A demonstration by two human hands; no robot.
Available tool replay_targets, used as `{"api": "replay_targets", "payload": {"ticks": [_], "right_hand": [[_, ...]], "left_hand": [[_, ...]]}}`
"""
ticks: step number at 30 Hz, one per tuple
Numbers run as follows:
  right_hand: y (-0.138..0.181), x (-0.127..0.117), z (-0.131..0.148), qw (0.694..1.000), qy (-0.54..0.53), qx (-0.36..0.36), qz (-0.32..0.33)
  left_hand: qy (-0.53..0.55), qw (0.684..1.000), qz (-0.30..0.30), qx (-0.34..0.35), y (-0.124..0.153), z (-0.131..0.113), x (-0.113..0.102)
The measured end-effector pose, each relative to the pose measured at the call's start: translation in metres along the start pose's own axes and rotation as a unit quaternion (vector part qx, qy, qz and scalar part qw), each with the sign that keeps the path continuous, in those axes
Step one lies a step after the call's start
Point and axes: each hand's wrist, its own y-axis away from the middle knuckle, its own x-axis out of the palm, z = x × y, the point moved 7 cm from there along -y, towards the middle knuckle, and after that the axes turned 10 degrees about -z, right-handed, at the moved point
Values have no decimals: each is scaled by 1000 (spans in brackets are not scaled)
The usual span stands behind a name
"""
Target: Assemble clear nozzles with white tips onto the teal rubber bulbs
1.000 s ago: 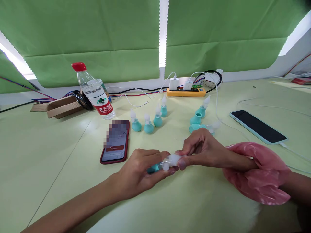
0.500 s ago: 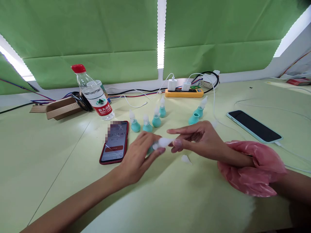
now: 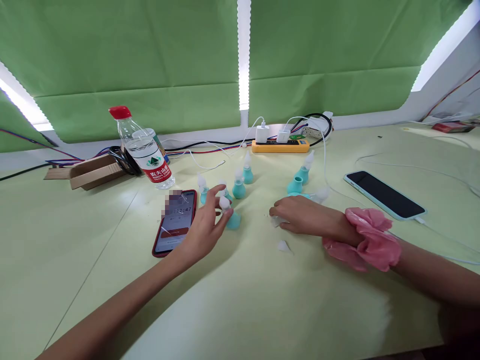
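Note:
My left hand is closed in a pinch about the clear neck of a nasal aspirator, whose teal bulb is at the table top and whose white tip points up. My right hand is low over the table, fingers bent down on a clear plastic piece, mostly hidden. Just in front of it lies a loose white soft tip. Behind the right hand are an open teal bulb without a tip, a whole aspirator, and another one lying down, partly covered.
Several upright aspirators stand behind my left hand. A red-cased phone and a water bottle are at left, near a cardboard box. At back is a yellow power strip; a charging phone lies right.
My hands have moved apart. The left has lowered the aspirator to the table on the left; the right has left its tip and come down on the clear piece.

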Motion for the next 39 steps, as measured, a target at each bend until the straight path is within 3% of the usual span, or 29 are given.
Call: {"api": "replay_targets", "payload": {"ticks": [4,7,8,10,12,16,19,21,24,25,28,31,33,36,39], "right_hand": [[-3,-14,0,997,-59,-24,-43],[2,-35,-2,979,-167,-2,-114],[6,-41,-2,966,-215,12,-141],[16,-45,-1,927,-319,54,-188],[29,-38,-1,874,-421,115,-212],[56,-5,-9,762,-561,239,-218],[76,3,-16,706,-588,283,-276],[78,4,-4,712,-613,245,-241],[70,12,32,749,-642,142,-80],[68,15,37,757,-637,128,-63],[62,17,23,765,-603,159,-157],[62,16,5,736,-588,198,-271],[61,15,4,707,-608,192,-306],[55,16,13,652,-673,167,-306],[50,20,17,603,-717,166,-307]], "left_hand": [[-60,994,-47,72,3,-15,-5],[-96,961,-139,217,16,-42,-13],[-100,943,-142,285,24,-53,-9],[-110,902,-83,409,41,-70,13],[-146,876,-8,459,51,-73,43],[-181,906,19,382,42,-64,83],[-163,937,43,305,30,-55,93],[-185,947,51,259,21,-45,94],[-231,940,83,239,11,-31,99],[-231,938,98,238,10,-27,101],[-191,947,124,225,12,-22,102],[-73,981,86,161,16,-28,86],[66,996,40,48,17,-29,71],[269,954,16,-129,19,-29,61],[344,919,27,-189,20,-32,59]]}}
